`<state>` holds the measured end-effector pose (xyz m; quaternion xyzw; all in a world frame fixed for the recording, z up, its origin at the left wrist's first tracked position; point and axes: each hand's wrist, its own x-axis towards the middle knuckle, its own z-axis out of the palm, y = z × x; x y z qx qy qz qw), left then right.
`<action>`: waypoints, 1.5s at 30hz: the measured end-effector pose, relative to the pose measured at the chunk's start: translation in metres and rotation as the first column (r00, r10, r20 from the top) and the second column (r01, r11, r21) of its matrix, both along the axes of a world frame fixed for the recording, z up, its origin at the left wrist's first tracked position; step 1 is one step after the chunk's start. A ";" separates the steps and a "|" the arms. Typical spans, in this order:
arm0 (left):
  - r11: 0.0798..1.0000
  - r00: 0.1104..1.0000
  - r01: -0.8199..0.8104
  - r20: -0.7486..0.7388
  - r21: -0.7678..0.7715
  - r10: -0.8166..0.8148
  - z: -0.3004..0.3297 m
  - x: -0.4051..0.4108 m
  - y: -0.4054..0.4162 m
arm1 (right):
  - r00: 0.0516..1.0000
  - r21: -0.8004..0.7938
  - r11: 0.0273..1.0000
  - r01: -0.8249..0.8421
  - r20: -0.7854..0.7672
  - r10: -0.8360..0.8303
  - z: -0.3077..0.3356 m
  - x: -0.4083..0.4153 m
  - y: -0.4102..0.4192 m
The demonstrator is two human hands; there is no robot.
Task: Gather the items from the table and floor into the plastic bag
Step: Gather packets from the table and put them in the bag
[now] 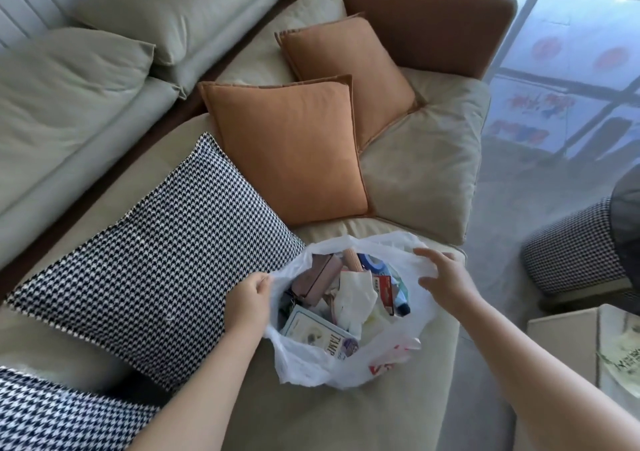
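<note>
- Both forearms reach in from the bottom of the frame toward the plastic bag, which sits on the sofa seat at lower centre.
- Left hand pinches the bag's left rim between thumb and curled fingers, holding the mouth up.
- Right hand hovers at the right rim with fingers spread and relaxed; whether it touches the plastic cannot be told for sure.
- Inside the open bag lie a booklet, a pink case, crumpled white tissue, a red packet and other small things too jumbled to name.
- A houndstooth cushion lies just beside the bag on its left; two orange cushions sit above it.
- A pale surface shows at the lower right edge, with patterned paper on it.
- Judgement: the bag looks well filled, so gathering seems nearly done.
- To do this step well, the right hand should take the right rim as firmly as the left, then lift both sides evenly so nothing tips out and the thin plastic does not tear.
</note>
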<state>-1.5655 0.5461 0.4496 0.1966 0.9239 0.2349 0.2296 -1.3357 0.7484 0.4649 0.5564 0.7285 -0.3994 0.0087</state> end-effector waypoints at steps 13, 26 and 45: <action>0.977 0.948 0.191 -0.240 -0.094 -0.209 0.036 0.037 0.013 | 0.994 0.004 0.998 0.061 -0.092 -0.061 0.014 0.037 -0.019; 0.809 0.802 0.587 -0.119 -0.026 -0.585 0.068 0.230 0.065 | 0.961 -0.011 0.971 0.240 -0.136 -0.240 0.031 0.209 -0.059; 0.303 0.348 0.927 0.210 -0.221 -0.914 0.024 0.614 0.055 | 0.678 -0.123 0.671 0.731 0.025 -0.734 -0.024 0.569 -0.203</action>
